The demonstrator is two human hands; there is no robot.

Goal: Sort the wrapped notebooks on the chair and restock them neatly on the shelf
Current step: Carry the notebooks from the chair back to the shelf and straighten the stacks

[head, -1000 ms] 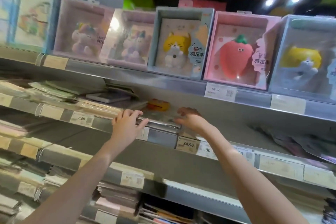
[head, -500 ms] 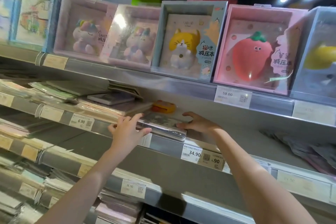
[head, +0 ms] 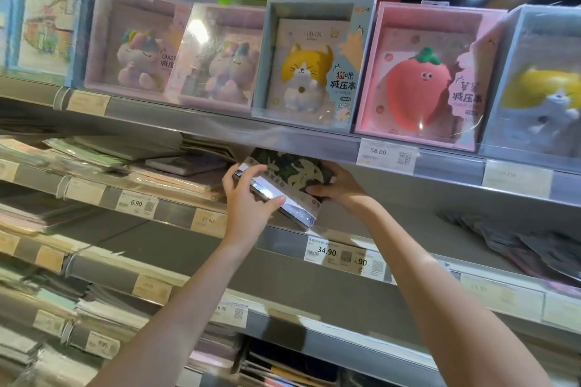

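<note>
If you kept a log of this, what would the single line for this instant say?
step: restocking | left hand: grips notebook | right hand: grips notebook | notebook: tilted, above shelf edge

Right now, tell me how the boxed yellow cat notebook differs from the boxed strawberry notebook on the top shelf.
The cat box has a grey-blue frame; the strawberry box has a pink one. The cat box holds a yellow and white cat figure; the strawberry box holds a red strawberry with a green top and small eyes. A 58.00 price tag sits under the strawberry box, none under the cat box. Both stand upright, facing out, with hang tabs.
</note>
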